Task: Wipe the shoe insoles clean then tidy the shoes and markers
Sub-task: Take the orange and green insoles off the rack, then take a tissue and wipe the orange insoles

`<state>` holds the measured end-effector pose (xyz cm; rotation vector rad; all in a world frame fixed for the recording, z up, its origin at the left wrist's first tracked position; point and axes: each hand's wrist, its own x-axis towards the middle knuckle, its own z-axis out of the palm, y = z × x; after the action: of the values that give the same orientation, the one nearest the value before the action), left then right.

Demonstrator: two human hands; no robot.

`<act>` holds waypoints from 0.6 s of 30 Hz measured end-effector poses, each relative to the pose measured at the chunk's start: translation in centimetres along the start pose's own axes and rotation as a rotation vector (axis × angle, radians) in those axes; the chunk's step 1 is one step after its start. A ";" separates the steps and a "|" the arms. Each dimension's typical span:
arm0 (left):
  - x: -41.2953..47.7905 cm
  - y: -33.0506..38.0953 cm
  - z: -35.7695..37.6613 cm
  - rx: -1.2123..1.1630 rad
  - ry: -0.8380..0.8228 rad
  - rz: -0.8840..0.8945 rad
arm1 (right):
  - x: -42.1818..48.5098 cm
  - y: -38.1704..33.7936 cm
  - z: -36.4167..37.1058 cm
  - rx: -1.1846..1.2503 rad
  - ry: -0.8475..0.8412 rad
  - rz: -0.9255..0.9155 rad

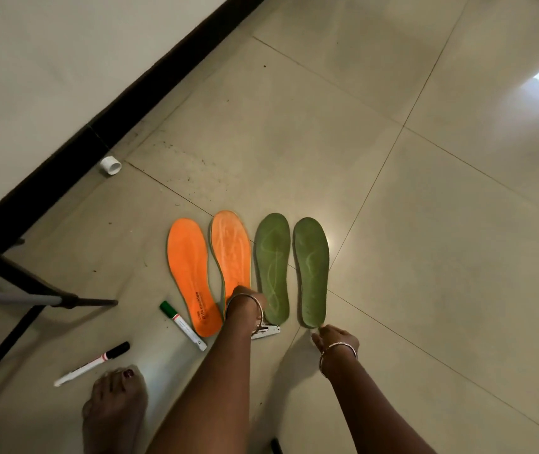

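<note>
**Four insoles in a row on tiled floor**

A pale, glossy tiled floor (425,224) carries two orange insoles (189,273) and two green insoles (312,270) side by side, toes toward twelve o'clock. At eight o'clock from them lie a green-capped marker (183,326) and, further out, a black-capped marker (91,363). A white pipe fitting (110,165) sits at ten o'clock.

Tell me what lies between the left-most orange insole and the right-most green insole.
In the head view, two insoles lie there: a scribbled orange insole, with the left hand at its heel, then a scribbled green insole beside it.
</note>
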<state>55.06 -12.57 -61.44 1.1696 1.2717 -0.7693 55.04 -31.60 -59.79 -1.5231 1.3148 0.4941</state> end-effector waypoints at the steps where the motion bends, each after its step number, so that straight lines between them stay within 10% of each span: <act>1: -0.8 0.4 -0.5 -0.006 -0.001 0.022 | -0.8 0.0 0.1 -0.015 0.001 0.015; 18: -20.4 -1.3 -11.6 0.097 0.264 0.368 | -22.1 -4.4 2.3 -0.030 -0.408 -0.286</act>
<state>46.42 -5.23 -40.86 1.5698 1.1908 -0.4165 52.57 -19.49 -40.82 -1.5069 0.7657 0.6029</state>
